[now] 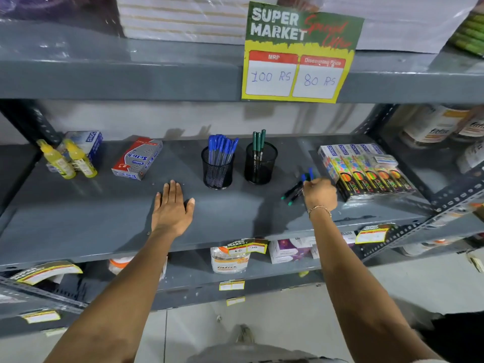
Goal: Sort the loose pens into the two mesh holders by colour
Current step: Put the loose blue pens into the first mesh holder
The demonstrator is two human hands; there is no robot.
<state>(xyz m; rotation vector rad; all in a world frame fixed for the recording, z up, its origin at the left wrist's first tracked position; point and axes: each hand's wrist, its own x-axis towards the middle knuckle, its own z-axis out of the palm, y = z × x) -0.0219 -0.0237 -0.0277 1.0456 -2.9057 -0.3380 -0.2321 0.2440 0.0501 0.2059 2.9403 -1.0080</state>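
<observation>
Two black mesh holders stand mid-shelf. The left holder (217,170) is full of several blue-capped pens (221,149). The right holder (259,165) has three green pens (258,141) upright in it. Right of them, my right hand (319,193) is shut on a small bunch of loose pens (298,188); blue caps stick up above my fingers and green tips point down-left onto the shelf. My left hand (171,205) lies flat and open on the shelf, left of the blue holder, with nothing in it.
Grey metal shelf (104,218). Neon marker packs (366,171) sit just right of my right hand. A red and grey box (137,158) and two yellow bottles (68,159) stand at the left. A price sign (301,53) hangs from the shelf above.
</observation>
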